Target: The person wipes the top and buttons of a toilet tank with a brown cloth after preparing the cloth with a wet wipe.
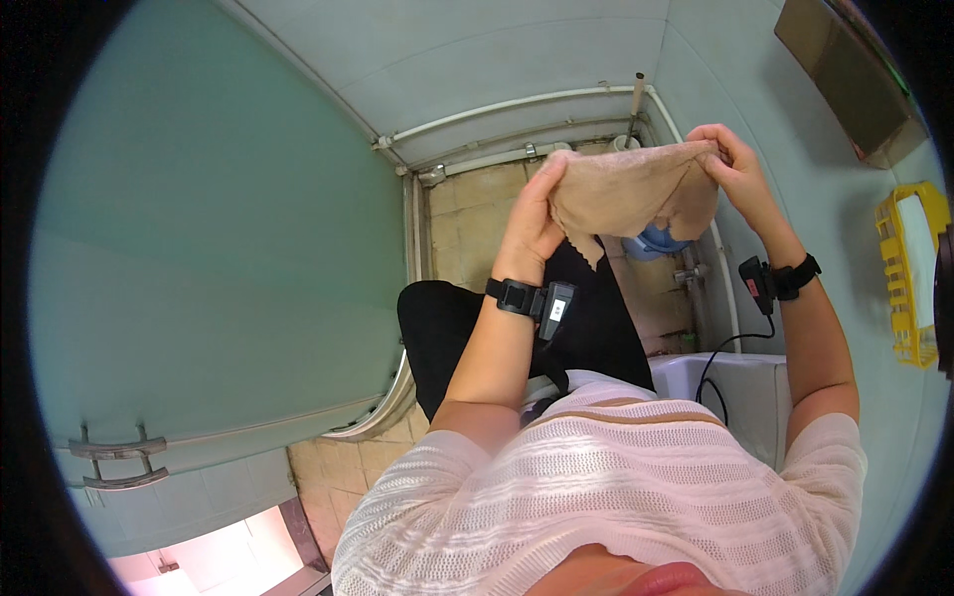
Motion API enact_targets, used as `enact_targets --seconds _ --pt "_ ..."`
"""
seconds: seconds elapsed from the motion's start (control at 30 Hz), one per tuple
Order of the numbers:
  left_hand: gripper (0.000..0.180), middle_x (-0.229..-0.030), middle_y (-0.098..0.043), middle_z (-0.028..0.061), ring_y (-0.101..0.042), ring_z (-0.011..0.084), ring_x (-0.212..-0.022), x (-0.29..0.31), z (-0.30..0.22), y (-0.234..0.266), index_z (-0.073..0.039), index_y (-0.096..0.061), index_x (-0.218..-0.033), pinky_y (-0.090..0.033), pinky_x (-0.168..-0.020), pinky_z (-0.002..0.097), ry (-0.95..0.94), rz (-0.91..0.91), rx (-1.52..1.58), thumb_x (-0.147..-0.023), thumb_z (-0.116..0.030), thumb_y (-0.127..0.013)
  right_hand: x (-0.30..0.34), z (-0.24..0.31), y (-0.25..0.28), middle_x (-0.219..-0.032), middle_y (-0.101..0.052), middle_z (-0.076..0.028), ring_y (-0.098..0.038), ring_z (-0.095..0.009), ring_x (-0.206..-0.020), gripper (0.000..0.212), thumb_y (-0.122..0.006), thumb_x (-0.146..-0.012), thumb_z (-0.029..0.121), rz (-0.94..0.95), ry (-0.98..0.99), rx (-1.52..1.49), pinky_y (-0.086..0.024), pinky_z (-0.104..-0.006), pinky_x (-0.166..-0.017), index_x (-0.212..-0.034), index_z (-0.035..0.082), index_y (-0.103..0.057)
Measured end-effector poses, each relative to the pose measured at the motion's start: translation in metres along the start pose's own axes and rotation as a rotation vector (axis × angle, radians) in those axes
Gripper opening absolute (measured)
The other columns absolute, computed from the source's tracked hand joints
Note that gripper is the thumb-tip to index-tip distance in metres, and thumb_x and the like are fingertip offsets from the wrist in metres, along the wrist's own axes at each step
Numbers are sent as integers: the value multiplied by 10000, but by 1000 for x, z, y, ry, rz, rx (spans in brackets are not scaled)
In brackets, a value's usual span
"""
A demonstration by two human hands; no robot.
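A beige cloth (636,189) with a scalloped lower edge is stretched out in the air ahead of me. My left hand (537,214) grips its left end, the thumb lying along the top. At the upper right corner, my right hand (737,171) pinches the fabric between thumb and fingers. A pointed flap hangs down below my left hand, and the right part droops in folds. Behind and below the cloth, a blue bucket or basin (656,242) shows only in part; the cloth hides the rest.
A frosted glass door (219,219) with a metal handle (121,463) stands on the left. White pipes (507,111) run along the far wall. On the right wall are a yellow rack (899,278) and a dark box (850,84). A white basin (745,382) sits close by my right side.
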State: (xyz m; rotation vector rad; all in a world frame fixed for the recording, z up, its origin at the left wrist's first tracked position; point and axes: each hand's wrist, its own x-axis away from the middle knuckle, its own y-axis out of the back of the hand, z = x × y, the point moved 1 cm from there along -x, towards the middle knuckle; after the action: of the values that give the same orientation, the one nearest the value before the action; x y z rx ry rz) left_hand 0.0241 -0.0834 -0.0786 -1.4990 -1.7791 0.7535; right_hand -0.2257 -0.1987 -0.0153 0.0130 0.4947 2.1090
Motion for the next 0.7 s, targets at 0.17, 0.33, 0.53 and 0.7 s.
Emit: enact_targets --seconds 0.17,0.33,0.53,0.7 --pt "264 -994 -662 55 -617 136 -895 14 -31 -24 -16 -657 -1024 -485 -796 267 -263 -87 -287 -946 -256 -579 -3 -15 8 -886 -577 -10 -518 -108 -823 157 -598 -869 141 -6 128 311 -421 -244 -715 -984 37 -626" --pt "223 -899 -613 7 -525 76 -821 14 -47 -9 -12 -674 -872 -428 -734 236 -596 -379 -800 -901 -231 -654 -4 -31 11 -744 -451 -3 -445 -111 -710 192 -632 -860 196 41 25 511 -386 -280 -635 -842 8 -602" --pt "219 -835 -566 -11 -477 75 -783 22 -58 -18 -32 -637 -782 -406 -729 243 -931 -409 -865 -889 -218 -677 -1 -8 15 -785 -495 60 -447 -53 -735 133 -640 -841 187 215 -172 31 -368 -238 -621 -871 64 -599" --pt "138 -887 -624 -21 -530 77 -823 28 -64 -14 -66 -647 -838 -405 -784 223 -717 -339 -523 -905 -186 -657 4 10 16 -804 -513 61 -450 -52 -775 143 -622 -827 177 306 -282 -82 -361 -204 -695 -904 58 -601"
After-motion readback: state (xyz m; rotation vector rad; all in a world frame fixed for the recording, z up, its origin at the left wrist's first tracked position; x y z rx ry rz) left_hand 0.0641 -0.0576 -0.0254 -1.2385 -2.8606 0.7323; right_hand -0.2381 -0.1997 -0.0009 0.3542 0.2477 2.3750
